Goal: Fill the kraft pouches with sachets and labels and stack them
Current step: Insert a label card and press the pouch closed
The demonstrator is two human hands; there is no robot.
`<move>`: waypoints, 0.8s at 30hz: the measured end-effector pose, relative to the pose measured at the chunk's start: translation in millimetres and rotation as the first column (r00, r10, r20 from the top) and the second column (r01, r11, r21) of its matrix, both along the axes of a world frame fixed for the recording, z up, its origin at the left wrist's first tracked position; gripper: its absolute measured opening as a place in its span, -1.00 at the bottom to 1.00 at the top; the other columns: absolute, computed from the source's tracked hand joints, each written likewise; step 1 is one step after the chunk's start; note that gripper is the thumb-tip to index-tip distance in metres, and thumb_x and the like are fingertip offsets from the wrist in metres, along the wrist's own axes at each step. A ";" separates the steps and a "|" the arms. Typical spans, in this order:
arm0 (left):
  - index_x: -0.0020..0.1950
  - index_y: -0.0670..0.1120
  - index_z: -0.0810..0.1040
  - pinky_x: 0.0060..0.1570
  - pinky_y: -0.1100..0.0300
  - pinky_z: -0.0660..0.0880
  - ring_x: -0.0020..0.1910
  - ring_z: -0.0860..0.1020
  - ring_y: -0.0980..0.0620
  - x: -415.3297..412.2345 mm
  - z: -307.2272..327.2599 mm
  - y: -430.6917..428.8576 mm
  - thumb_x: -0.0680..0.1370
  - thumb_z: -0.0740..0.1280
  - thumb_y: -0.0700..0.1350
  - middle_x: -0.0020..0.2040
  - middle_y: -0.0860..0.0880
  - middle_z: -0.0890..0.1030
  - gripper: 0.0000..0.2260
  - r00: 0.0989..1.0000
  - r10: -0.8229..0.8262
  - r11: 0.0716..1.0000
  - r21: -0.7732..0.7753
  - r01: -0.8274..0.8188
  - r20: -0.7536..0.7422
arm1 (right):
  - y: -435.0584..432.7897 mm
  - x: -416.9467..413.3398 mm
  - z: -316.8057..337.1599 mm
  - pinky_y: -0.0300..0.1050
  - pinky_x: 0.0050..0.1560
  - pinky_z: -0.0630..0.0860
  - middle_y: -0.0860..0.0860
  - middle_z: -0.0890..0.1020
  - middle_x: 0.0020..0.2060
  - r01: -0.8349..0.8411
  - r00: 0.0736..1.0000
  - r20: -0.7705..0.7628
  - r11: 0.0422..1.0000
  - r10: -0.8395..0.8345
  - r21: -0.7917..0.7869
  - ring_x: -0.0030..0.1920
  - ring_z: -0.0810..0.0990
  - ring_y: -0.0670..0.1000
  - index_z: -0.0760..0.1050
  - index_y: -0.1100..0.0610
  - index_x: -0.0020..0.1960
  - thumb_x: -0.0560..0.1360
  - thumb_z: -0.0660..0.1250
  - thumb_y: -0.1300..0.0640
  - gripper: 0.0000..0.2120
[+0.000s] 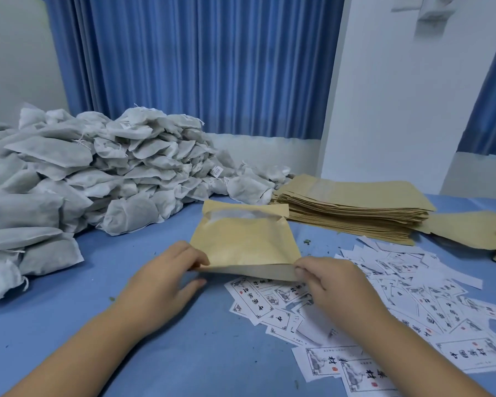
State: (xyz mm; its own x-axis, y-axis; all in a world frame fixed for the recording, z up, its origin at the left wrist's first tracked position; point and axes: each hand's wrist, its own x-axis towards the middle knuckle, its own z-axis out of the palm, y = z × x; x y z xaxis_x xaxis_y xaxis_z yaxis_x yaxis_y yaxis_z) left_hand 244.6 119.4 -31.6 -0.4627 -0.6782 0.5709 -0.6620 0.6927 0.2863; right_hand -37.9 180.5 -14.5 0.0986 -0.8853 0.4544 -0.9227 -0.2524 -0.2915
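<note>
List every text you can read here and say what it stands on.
"村": near label, beside a red seal.
"中": small label below the pouch; its other characters are blurred.
Too small to read: white tag in the sachet pile.
No text shows: kraft pouch.
</note>
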 end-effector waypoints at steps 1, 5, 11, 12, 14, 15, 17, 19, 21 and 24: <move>-0.06 0.00 0.59 -0.16 0.00 0.54 -0.13 0.53 0.11 1.3 1.7 0.2 0.44 0.48 -0.21 -0.10 0.17 0.51 -0.83 0.999 0.032 0.999 -0.041 -0.034 -0.042 | 0.8 -2.6 2.0 -0.33 -0.30 0.33 -0.18 0.55 -0.32 -0.001 0.999 0.037 1.000 0.002 -0.018 -0.31 0.43 -0.18 0.59 0.00 -0.03 0.58 0.24 0.12 -0.85; -0.24 0.00 0.64 -0.31 0.17 0.46 -0.29 0.49 0.17 3.3 3.0 2.7 0.37 0.55 -0.27 -0.28 0.19 0.51 -0.80 0.991 0.044 0.996 -0.072 -0.054 -0.130 | 5.0 -13.2 7.4 -0.31 -0.21 0.39 -0.17 0.60 -0.24 -0.067 0.997 0.021 0.997 0.068 -0.045 -0.24 0.49 -0.18 0.60 -0.02 -0.05 0.55 0.30 0.12 -0.89; -0.27 0.00 0.68 -0.35 0.33 0.34 -0.32 0.47 0.16 5.2 1.3 1.1 0.35 0.56 -0.28 -0.33 0.12 0.52 -0.81 0.979 0.034 0.999 -0.002 -0.035 -0.203 | 5.3 -9.0 9.8 -0.15 -0.44 0.45 -0.06 0.56 -0.33 -0.088 0.965 -0.258 0.984 0.046 -0.154 -0.27 0.56 0.02 0.64 0.09 -0.25 0.19 0.55 0.36 -0.76; -0.27 0.00 0.67 -0.35 0.30 0.37 -0.32 0.46 0.16 5.0 2.3 2.0 0.37 0.56 -0.26 -0.35 0.13 0.51 -0.83 0.980 0.034 0.999 -0.019 -0.039 -0.196 | 4.9 -7.5 9.5 -0.14 -0.52 0.45 -0.05 0.54 -0.39 -0.096 0.961 -0.273 0.974 0.037 -0.204 -0.34 0.55 0.03 0.64 0.10 -0.30 0.11 0.58 0.39 -0.72; -0.26 0.01 0.62 -0.37 0.16 0.45 -0.30 0.45 0.15 3.5 5.6 4.9 0.40 0.51 -0.17 -0.32 0.16 0.50 -0.88 0.990 0.057 0.994 -0.088 -0.069 -0.129 | 4.6 -5.1 9.6 -0.16 -0.58 0.43 -0.05 0.51 -0.46 -0.107 0.956 -0.292 0.961 0.029 -0.256 -0.42 0.53 0.04 0.63 0.11 -0.36 0.02 0.61 0.40 -0.69; -0.25 0.00 0.60 -0.39 0.11 0.46 -0.29 0.45 0.15 1.3 7.6 6.9 0.39 0.51 -0.16 -0.29 0.15 0.50 -0.88 0.995 0.068 0.988 -0.133 -0.078 -0.075 | 5.1 -4.6 9.6 -0.18 -0.59 0.42 -0.05 0.51 -0.47 -0.106 0.957 -0.288 0.959 0.028 -0.262 -0.43 0.53 0.04 0.63 0.11 -0.37 0.01 0.61 0.39 -0.70; -0.26 -0.06 0.58 -0.43 0.11 0.44 -0.31 0.48 0.04 -3.6 10.5 9.1 0.38 0.53 -0.19 -0.28 0.08 0.51 -0.86 0.998 0.047 0.976 -0.216 -0.039 0.032 | 6.4 -5.2 8.5 -0.17 -0.59 0.41 -0.04 0.51 -0.47 -0.084 0.966 -0.256 0.964 0.018 -0.252 -0.43 0.53 0.05 0.62 0.12 -0.37 0.03 0.60 0.39 -0.71; -0.32 -0.10 0.55 -0.46 0.15 0.39 -0.37 0.47 -0.03 -7.2 11.7 10.5 0.42 0.39 -0.14 -0.33 0.04 0.50 -0.88 0.996 0.029 0.967 -0.254 -0.005 0.088 | 7.4 -5.9 8.2 -0.14 -0.57 0.42 -0.03 0.51 -0.45 -0.041 0.970 -0.244 0.971 -0.018 -0.235 -0.40 0.53 0.06 0.61 0.13 -0.36 0.06 0.58 0.39 -0.73; -0.36 -0.11 0.52 -0.48 0.19 0.37 -0.39 0.44 0.00 -7.6 10.8 11.8 0.40 0.30 -0.13 -0.36 0.05 0.48 -0.86 0.995 0.028 0.973 -0.233 -0.005 0.097 | 8.1 -5.4 8.6 -0.16 -0.52 0.42 -0.03 0.51 -0.43 -0.051 0.960 -0.280 0.967 -0.021 -0.249 -0.39 0.53 0.06 0.59 0.11 -0.33 0.08 0.57 0.36 -0.73; -0.35 -0.11 0.50 -0.45 0.25 0.33 -0.39 0.44 0.01 -4.8 9.1 11.0 0.42 0.29 -0.10 -0.36 0.06 0.47 -0.84 0.996 0.037 0.982 -0.188 -0.022 0.078 | 7.4 0.8 6.7 -0.19 -0.42 0.44 -0.04 0.54 -0.39 -0.172 0.936 -0.344 0.948 0.073 -0.266 -0.38 0.54 0.04 0.60 0.08 -0.30 0.12 0.58 0.29 -0.76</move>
